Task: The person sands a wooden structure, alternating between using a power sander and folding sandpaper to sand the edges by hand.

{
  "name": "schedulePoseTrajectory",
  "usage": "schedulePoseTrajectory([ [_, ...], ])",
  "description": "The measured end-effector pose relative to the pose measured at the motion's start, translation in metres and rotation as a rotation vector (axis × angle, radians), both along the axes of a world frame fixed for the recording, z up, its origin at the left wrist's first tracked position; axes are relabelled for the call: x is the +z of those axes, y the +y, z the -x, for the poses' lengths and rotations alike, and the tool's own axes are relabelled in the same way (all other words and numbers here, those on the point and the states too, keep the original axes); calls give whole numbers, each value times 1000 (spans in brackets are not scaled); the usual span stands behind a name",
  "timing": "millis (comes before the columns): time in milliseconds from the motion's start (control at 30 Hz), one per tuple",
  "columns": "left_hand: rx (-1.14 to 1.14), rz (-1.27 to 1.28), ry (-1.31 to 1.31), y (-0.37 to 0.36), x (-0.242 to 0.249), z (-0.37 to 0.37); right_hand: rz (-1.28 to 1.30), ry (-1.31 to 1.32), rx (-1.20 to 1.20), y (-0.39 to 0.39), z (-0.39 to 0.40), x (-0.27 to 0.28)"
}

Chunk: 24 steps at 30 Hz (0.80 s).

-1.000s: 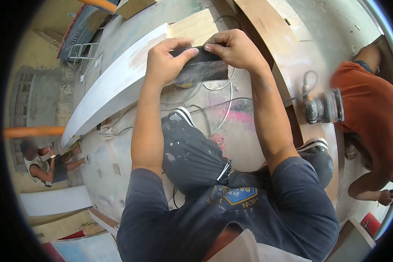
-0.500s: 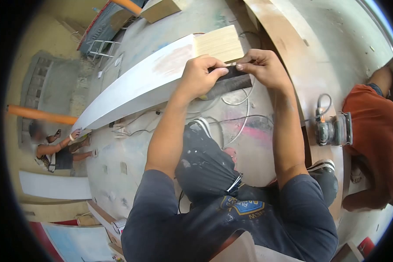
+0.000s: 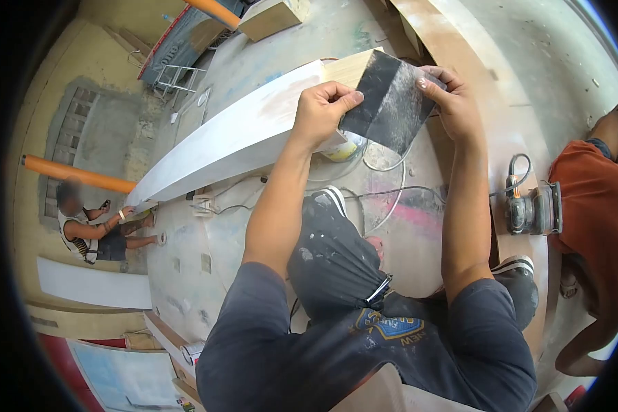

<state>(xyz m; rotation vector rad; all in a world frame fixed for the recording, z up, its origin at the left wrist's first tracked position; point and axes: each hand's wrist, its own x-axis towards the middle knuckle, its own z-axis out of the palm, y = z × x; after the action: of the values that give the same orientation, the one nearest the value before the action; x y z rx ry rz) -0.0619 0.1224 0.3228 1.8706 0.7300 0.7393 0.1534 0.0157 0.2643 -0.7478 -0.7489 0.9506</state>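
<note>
Between my two hands a dark sheet of sandpaper [image 3: 395, 99] is stretched out, with a crease across it and pale dust on its right half. My left hand [image 3: 321, 113] pinches its left edge between thumb and fingers. At its right edge, my right hand [image 3: 453, 103] grips it with the thumb on top. Behind the sheet lies a long curved white panel [image 3: 254, 117], whose bare wooden end [image 3: 350, 66] is partly covered by the sandpaper. Below the panel, a paint can [image 3: 347, 149] shows in part.
An orbital sander [image 3: 534, 208] sits on the long wooden board [image 3: 460, 41] at my right, near a person in an orange shirt [image 3: 594, 196]. Another person [image 3: 93, 226] touches the panel's far end. Cables [image 3: 384, 194] cross the floor. An orange pole [image 3: 79, 173] stands at the left.
The sandpaper was seen nearly edge-on and folded; now it is opened out and its face is turned toward me. Both hands still hold it. The whole view has shifted slightly.
</note>
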Motion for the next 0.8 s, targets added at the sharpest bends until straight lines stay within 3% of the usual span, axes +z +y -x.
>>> schedulePoseTrajectory([
  [33, 20, 38, -64, 1, -2, -2, -24, 84, 34, -2, 0, 3],
  [133, 16, 64, 78, 15, -14, 0, 21, -178, -154, -1, 3, 6],
  [233, 108, 15, -29, -3, -14, -17, 68, -481, -371, 8, 24, 10],
  [267, 63, 173, -108, -9, -8, -17, 48, -603, -398, 12, 32, 8],
  [333, -31, 487, -264, -19, 5, -18, 173, -642, -231, 3, 52, 27],
  [533, -313, 562, -258, -1, -4, -2, 85, -428, 21, -5, 45, 38],
  [600, -351, 516, -210, -2, -4, 0, -79, -154, 88, -7, 36, 32],
  [733, -457, 461, -8, -6, 5, 9, 110, -221, -268, 1, 8, 15],
  [800, -321, 573, 133, -10, 12, 5, 186, -310, -445, 1, -9, 5],
])
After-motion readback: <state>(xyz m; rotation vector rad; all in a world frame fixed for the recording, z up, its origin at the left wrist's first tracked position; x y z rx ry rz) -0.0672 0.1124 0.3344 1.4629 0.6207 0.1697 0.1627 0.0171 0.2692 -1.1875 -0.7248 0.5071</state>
